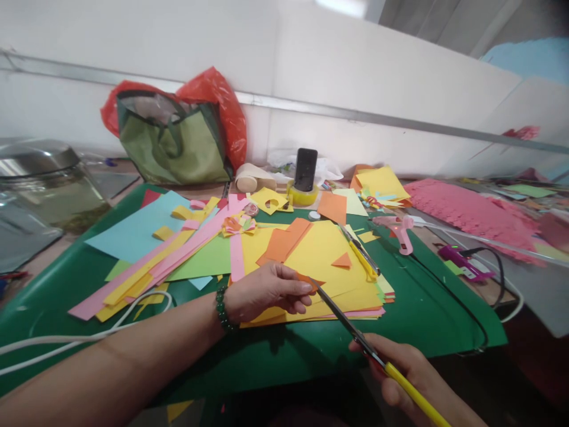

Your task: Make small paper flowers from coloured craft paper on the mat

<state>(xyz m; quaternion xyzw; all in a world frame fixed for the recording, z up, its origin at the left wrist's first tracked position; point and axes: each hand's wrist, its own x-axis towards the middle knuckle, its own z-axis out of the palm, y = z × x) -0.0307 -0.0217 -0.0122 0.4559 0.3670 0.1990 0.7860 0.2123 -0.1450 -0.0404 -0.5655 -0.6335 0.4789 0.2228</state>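
Observation:
Between the thumb and fingers of my left hand (271, 290) is pinched a small piece of orange paper (306, 277). My right hand (402, 362) grips a pair of scissors (338, 311) with a yellow handle. The blade tips meet the edge of the orange piece, beside my left fingertips. Below both hands lies a stack of yellow paper sheets (322, 249), with pink and green edges showing under it. A folded orange sheet (288, 237) and an orange triangle (342, 260) rest on the stack. A yellow utility knife (362, 255) lies along its right side.
A green mat (427, 308) covers the table. Pink and yellow strips (164, 264) lie left, near a white cable (120, 326). A pink glue gun (398, 228) stands right, its black cord trailing. Behind are a phone (306, 169), a tape roll (303, 196) and a green bag (173, 145).

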